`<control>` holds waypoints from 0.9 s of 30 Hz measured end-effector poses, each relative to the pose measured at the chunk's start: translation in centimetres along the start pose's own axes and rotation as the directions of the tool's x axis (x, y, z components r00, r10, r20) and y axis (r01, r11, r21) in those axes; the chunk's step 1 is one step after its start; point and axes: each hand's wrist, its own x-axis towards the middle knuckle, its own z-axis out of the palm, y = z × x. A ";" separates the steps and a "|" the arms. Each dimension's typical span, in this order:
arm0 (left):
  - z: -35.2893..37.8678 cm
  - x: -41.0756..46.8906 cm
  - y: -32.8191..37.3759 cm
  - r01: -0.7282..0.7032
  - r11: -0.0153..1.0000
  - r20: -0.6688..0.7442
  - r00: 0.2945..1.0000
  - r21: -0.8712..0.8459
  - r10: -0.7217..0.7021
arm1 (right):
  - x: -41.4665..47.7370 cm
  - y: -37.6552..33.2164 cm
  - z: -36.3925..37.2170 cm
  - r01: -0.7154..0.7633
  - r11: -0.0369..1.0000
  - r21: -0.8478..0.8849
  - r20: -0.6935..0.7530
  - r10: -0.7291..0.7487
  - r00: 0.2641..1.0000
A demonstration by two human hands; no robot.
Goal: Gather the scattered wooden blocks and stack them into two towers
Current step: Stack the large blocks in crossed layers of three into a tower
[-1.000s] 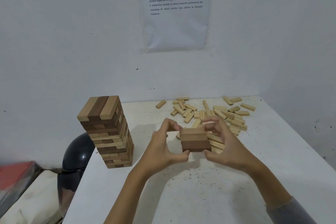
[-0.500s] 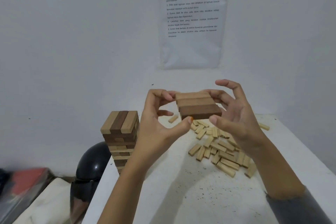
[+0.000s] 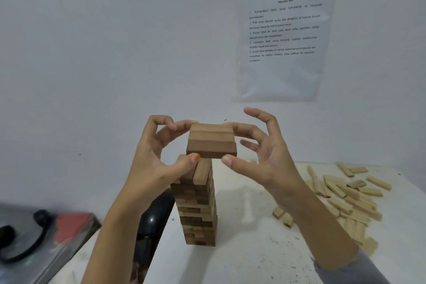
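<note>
You've swung up & left since 1 s ago: tower point(image 3: 196, 203) now stands right under your fingertips point(image 3: 194, 157). 3-block layer point(image 3: 211, 143) pinched thumb-to-fingers by left hand point(image 3: 152, 163) & right hand point(image 3: 265, 163), looks just above tower top. Next: lower it square.

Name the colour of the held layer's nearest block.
The nearest block is dark brown; head view.

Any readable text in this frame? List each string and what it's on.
Paper sheet on the wall, small print, partly blurred:
"1 Kumpulkan blok yang"
"3 Susun blok ke atas satu demi satu"
"5 Ambil blok berbaki di sekitar kawasan"
Heading and remaining lines: too blurred to read.
Held blocks and tower: no text visible.
</note>
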 end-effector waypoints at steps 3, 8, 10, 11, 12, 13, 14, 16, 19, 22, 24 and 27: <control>-1.6 -0.4 -1.4 0.085 0.996 0.018 0.996 -0.033 -0.085 | -0.1 0.8 2.0 -0.029 0.999 -0.026 -0.017 0.029 0.999; -3.0 -1.1 -3.5 0.176 0.983 0.056 0.983 -0.048 -0.173 | -0.5 2.0 4.3 -0.094 0.994 -0.057 -0.035 0.092 0.995; -3.3 -1.3 -4.1 0.198 0.979 0.065 0.979 -0.059 -0.194 | -0.5 2.2 4.9 -0.117 0.991 -0.073 -0.033 0.115 0.993; -3.4 -1.3 -4.4 0.208 0.976 0.072 0.977 -0.065 -0.203 | -0.5 2.3 5.0 -0.126 0.989 -0.083 -0.032 0.123 0.992; -3.4 -1.4 -4.6 0.218 0.973 0.080 0.974 -0.070 -0.213 | -0.4 2.5 5.2 -0.133 0.987 -0.090 -0.033 0.131 0.991; -3.4 -1.4 -4.8 0.229 0.971 0.087 0.971 -0.073 -0.222 | -0.4 2.6 5.2 -0.138 0.986 -0.096 -0.035 0.135 0.990; -3.4 -1.4 -4.9 0.237 0.969 0.091 0.969 -0.074 -0.230 | -0.4 2.8 5.3 -0.143 0.985 -0.101 -0.038 0.139 0.990; -3.3 -1.5 -5.3 0.245 0.967 0.098 0.966 -0.074 -0.238 | -0.5 3.0 5.4 -0.154 0.983 -0.104 -0.038 0.151 0.988; -3.3 -1.5 -5.7 0.254 0.964 0.105 0.964 -0.078 -0.246 | -0.6 3.3 5.6 -0.168 0.980 -0.104 -0.033 0.165 0.986; -3.4 -1.5 -6.2 0.249 0.965 0.120 0.964 -0.080 -0.239 | -0.7 3.5 5.6 -0.178 0.979 -0.098 -0.028 0.176 0.984; -3.4 -1.6 -6.6 0.244 0.966 0.123 0.964 -0.081 -0.234 | -0.7 3.7 5.7 -0.181 0.979 -0.092 -0.035 0.178 0.983; -3.4 -1.7 -6.6 0.249 0.965 0.115 0.964 -0.082 -0.239 | -0.7 3.8 6.1 -0.185 0.979 -0.090 -0.046 0.182 0.982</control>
